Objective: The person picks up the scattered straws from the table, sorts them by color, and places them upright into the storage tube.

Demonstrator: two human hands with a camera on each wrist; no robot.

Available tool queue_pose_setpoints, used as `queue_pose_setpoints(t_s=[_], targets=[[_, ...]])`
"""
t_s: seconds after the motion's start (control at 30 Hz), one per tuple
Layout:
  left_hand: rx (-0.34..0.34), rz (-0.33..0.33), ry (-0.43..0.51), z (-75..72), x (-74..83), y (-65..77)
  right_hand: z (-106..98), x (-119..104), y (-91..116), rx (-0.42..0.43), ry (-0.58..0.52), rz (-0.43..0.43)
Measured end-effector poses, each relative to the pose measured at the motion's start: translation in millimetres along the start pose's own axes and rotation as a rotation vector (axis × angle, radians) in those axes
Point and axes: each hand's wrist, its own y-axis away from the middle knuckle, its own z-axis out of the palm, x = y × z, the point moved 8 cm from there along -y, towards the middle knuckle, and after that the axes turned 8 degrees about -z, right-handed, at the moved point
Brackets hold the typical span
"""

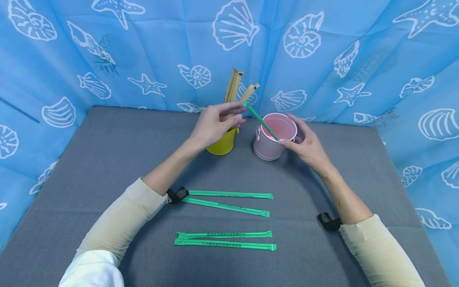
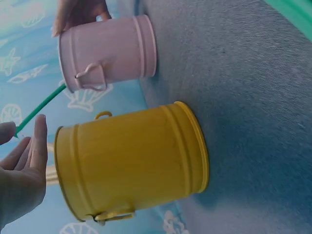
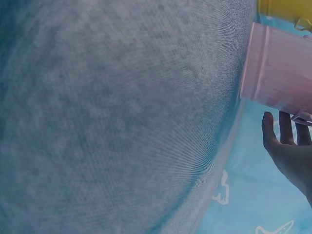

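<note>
1. Leaning in the pink bucket (image 1: 269,149), one green straw (image 1: 259,118) shows its upper end; its lower end is hidden.
2. The left hand (image 1: 215,121) is relaxed, fingertips just beside this upper end, above the yellow bucket (image 1: 220,146) with brown sticks (image 1: 234,85).
3. The right hand (image 1: 307,145) holds the pink bucket at its rim.
4. Both buckets stand near the surface's (image 1: 305,247) far edge; four green straws (image 1: 227,244) lie farther from this edge.

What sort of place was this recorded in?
Probably a makeshift recording corner, likely indoors: a gray tabletop closed in by blue seashell-print curtains, with a yellow bucket and a pink bucket standing on it.
</note>
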Motion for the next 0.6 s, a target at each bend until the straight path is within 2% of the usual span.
queue_pose_setpoints(t_s=[0.13, 0.37, 0.6], targets=[[-0.006, 0.058, -0.045, -2.3, 2.6, 12.8, 0.2, -1.3, 1.3, -0.009, 0.027, 0.014], [-0.036, 0.148, -0.092, -4.6, 6.3, 40.6, -1.5, -2.8, 2.8, -0.011, 0.012, -0.006], [-0.07, 0.158, -0.119, -9.0, -0.5, 58.5, -0.7, -5.0, 5.4, -0.014, -0.004, -0.018]])
